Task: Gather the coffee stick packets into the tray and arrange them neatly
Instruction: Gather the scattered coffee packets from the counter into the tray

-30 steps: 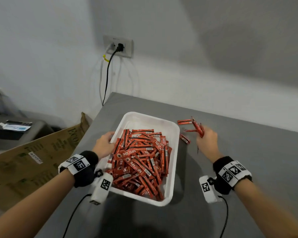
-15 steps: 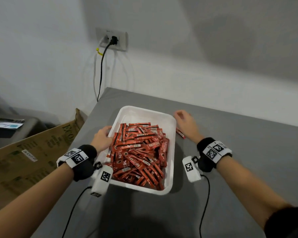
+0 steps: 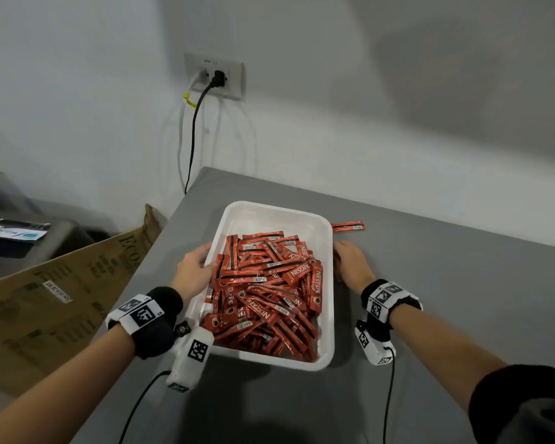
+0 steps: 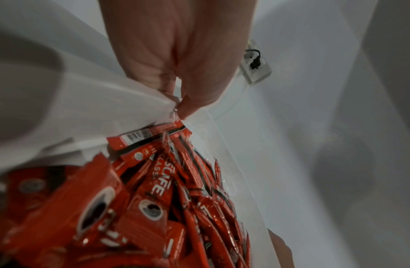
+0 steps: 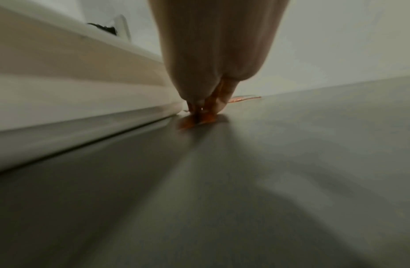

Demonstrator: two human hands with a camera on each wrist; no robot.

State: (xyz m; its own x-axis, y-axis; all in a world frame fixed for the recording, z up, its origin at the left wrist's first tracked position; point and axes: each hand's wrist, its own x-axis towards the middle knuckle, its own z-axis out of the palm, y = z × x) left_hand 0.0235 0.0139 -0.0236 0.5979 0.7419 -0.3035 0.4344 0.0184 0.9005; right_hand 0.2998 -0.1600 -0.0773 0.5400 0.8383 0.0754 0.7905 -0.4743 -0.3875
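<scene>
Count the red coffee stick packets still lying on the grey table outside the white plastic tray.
2 at least. One red coffee stick packet lies beyond the white plastic tray's far right corner; another is under the right hand's fingertips beside the tray. The hand may hide more.

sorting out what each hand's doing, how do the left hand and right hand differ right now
The left hand is at the white tray's left rim, pinching it; the right hand is down on the grey table just outside the tray's right wall. The left hand touches the tray beside the piled packets; the right hand's fingertips are on a loose packet on the table. Both wear wrist cameras.
</scene>
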